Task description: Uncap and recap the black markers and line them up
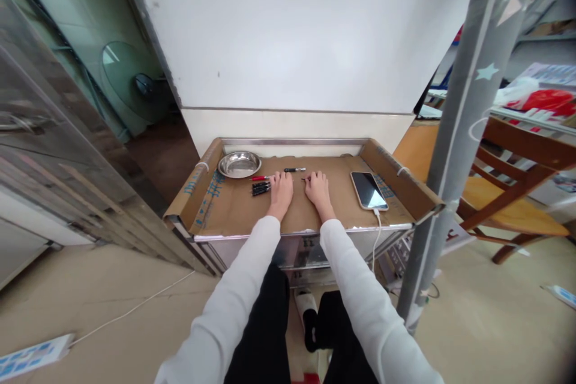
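Both my hands lie palm down on a cardboard-lined table (315, 216). My left hand (281, 190) rests flat with its fingers stretched out, right beside a bunch of black pens (261, 188) and a red pen (258, 178). My right hand (318, 189) also lies flat, its fingertips touching a small dark piece (303, 179) that I cannot make out. A single black pen (294, 169) lies just beyond the fingertips, between the two hands. Neither hand holds anything.
A steel bowl (239, 164) sits at the table's back left. A phone (368, 190) on a white charging cable (377, 234) lies at the right. A grey pole (450, 132) stands by the right corner, a wooden chair (508, 204) beyond it. A white wall rises behind.
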